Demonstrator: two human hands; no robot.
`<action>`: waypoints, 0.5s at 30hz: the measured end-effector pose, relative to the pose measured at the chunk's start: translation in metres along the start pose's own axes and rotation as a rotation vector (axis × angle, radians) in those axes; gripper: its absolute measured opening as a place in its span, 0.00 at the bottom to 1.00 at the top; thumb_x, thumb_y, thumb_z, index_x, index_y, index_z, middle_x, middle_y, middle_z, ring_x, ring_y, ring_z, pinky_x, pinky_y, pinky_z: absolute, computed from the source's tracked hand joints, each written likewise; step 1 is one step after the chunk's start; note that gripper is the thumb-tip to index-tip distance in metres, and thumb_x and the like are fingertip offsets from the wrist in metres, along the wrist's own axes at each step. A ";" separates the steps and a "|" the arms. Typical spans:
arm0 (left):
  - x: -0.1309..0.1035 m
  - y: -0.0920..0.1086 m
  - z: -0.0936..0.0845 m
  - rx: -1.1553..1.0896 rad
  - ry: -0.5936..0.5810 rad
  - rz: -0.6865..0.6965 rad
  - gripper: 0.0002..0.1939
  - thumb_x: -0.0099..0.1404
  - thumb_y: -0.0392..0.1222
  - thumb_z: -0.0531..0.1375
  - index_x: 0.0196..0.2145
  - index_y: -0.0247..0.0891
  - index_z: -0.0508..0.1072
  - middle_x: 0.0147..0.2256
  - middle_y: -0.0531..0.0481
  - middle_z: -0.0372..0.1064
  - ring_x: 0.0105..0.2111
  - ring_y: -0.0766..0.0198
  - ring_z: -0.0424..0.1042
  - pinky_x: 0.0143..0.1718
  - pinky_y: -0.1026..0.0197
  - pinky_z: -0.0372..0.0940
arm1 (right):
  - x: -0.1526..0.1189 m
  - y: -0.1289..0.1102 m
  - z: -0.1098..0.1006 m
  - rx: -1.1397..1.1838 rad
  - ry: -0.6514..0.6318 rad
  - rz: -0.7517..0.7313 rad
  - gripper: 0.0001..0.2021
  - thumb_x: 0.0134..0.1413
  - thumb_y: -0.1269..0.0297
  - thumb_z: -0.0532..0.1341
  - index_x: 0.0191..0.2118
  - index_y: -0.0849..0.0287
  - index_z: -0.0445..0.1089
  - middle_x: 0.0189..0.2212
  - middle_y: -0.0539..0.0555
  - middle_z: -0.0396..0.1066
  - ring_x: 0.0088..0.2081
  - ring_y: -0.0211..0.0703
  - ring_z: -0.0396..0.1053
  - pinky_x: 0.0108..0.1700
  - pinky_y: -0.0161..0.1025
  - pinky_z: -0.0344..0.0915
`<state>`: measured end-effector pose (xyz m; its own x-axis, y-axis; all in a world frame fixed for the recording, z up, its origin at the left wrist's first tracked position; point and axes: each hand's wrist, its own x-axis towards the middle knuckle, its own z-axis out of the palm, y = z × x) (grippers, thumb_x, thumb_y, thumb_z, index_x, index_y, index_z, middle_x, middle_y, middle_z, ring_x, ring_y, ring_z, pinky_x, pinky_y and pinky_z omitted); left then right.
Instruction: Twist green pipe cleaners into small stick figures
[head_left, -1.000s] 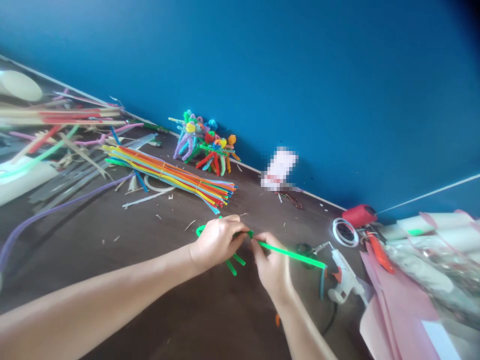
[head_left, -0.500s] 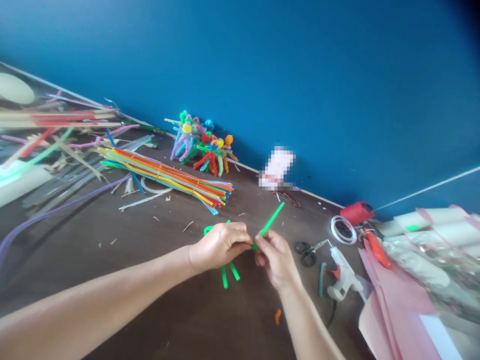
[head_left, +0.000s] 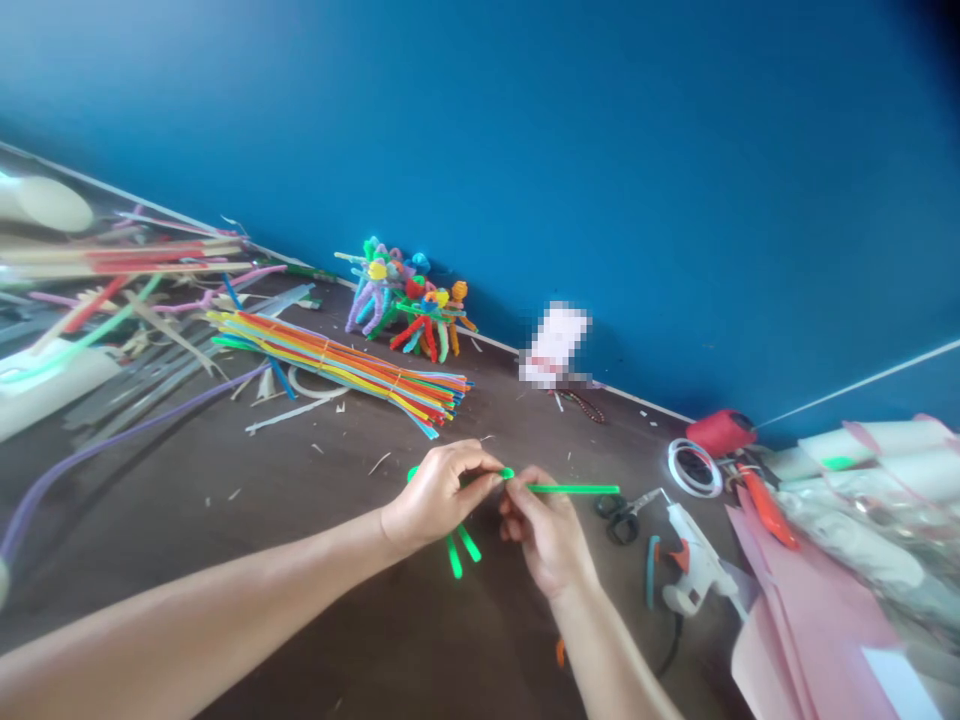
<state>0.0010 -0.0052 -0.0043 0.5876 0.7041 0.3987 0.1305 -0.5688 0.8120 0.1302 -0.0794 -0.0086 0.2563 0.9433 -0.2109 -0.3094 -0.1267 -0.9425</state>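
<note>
The person's left hand pinches bright-green chenille stems in its fingers, two ends poking out below; just beside it, the right hand pinches them too. The stems are held over the dark brown table, between a long multicoloured bundle of slim stems and black-handled metal scissors

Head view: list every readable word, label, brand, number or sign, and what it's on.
None can be read.
White item at the wall: pixelated, unreadable.
Glue gun: no lettering discernible.
Plastic bags: too blurred to tell whether they bear print.
</note>
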 end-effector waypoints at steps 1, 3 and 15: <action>0.000 0.000 0.000 0.020 0.003 -0.006 0.07 0.58 0.35 0.54 0.30 0.35 0.72 0.25 0.51 0.65 0.26 0.69 0.65 0.28 0.68 0.59 | -0.001 0.000 0.001 -0.097 0.028 -0.051 0.11 0.44 0.60 0.62 0.23 0.59 0.60 0.16 0.44 0.64 0.14 0.29 0.56 0.18 0.29 0.55; 0.000 -0.001 0.000 0.061 -0.007 -0.009 0.07 0.58 0.34 0.54 0.32 0.36 0.72 0.25 0.51 0.65 0.27 0.69 0.66 0.29 0.68 0.59 | -0.003 -0.002 0.003 -0.303 0.073 -0.148 0.10 0.46 0.61 0.61 0.22 0.59 0.61 0.16 0.45 0.64 0.15 0.29 0.57 0.18 0.29 0.54; 0.008 -0.004 -0.002 -0.192 -0.138 -0.381 0.09 0.56 0.38 0.55 0.32 0.32 0.71 0.21 0.52 0.67 0.19 0.69 0.65 0.22 0.67 0.60 | 0.002 0.003 -0.001 -0.344 0.049 -0.137 0.08 0.49 0.60 0.57 0.26 0.59 0.62 0.17 0.45 0.63 0.15 0.30 0.57 0.18 0.29 0.54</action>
<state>0.0037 0.0037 -0.0037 0.6293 0.7771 0.0062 0.2148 -0.1816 0.9596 0.1311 -0.0778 -0.0118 0.3204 0.9438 -0.0813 0.0544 -0.1040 -0.9931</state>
